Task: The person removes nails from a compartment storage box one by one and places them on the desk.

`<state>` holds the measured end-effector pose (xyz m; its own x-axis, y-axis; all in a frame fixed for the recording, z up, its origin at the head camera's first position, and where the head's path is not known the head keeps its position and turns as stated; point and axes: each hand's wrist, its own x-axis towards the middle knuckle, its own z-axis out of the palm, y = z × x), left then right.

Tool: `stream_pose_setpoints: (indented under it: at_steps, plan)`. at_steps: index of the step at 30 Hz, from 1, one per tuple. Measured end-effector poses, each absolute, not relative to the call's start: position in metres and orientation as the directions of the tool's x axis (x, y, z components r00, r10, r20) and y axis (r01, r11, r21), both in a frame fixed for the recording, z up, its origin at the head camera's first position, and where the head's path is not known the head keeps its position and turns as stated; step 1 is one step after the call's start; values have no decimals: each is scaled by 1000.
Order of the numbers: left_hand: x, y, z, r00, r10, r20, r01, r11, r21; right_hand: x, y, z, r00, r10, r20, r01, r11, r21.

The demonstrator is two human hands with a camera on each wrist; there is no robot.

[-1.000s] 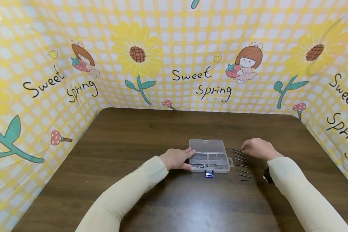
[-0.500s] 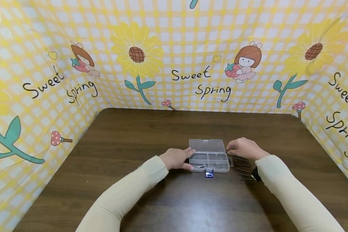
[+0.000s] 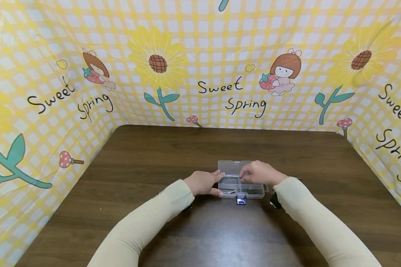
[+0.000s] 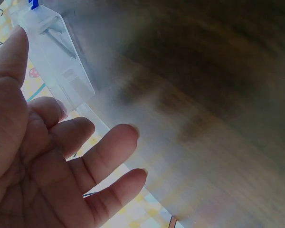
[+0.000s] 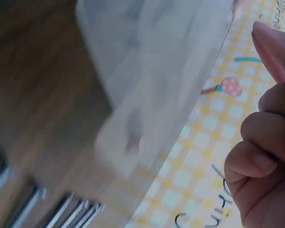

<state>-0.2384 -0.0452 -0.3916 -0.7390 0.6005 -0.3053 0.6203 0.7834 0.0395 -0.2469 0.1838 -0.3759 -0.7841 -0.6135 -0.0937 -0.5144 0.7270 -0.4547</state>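
A clear plastic compartment box [image 3: 230, 197] sits on the brown table, its lid [image 3: 228, 167] laid back and a blue latch [image 3: 241, 200] at the front. My left hand [image 3: 202, 183] rests at the box's left side, thumb by the front corner and relaxed fingers by the lid hinge. Several nails [image 3: 230, 191] lie in the front left compartment. Over the back right compartment, my right hand [image 3: 261, 172] pinches with thumb and forefinger, the other fingers curled; the nail itself is hidden there. In the right wrist view, more nails [image 5: 61, 211] lie in a row beside the box.
In the head view, my right sleeve [image 3: 307, 207] covers the row of nails right of the box; a thin dark piece [image 3: 298, 178] shows beyond it. Patterned yellow checked cloth [image 3: 200, 66] stands behind the table [image 3: 173, 148] and along both sides.
My right hand has moved left from the top end of the nail row to over the box. The left hand and the box have stayed in place.
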Motion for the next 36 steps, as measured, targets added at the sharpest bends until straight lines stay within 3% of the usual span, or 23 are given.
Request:
stream_pose_setpoints:
  at_steps: [9, 18, 36]
  plan:
    - [-240, -44, -389, -740, 595, -313, 622, 783, 18, -244, 161, -381, -710, -699, -86, -610, 672, -421]
    - [-240, -45, -389, -737, 602, -306, 629, 778, 15, -238, 145, -379, -675, -720, -160, -698, 694, -177]
    - [-240, -45, -394, -741, 599, -304, 626, 779, 11, -233, 136, -389, -619, -784, -48, -785, 618, 34]
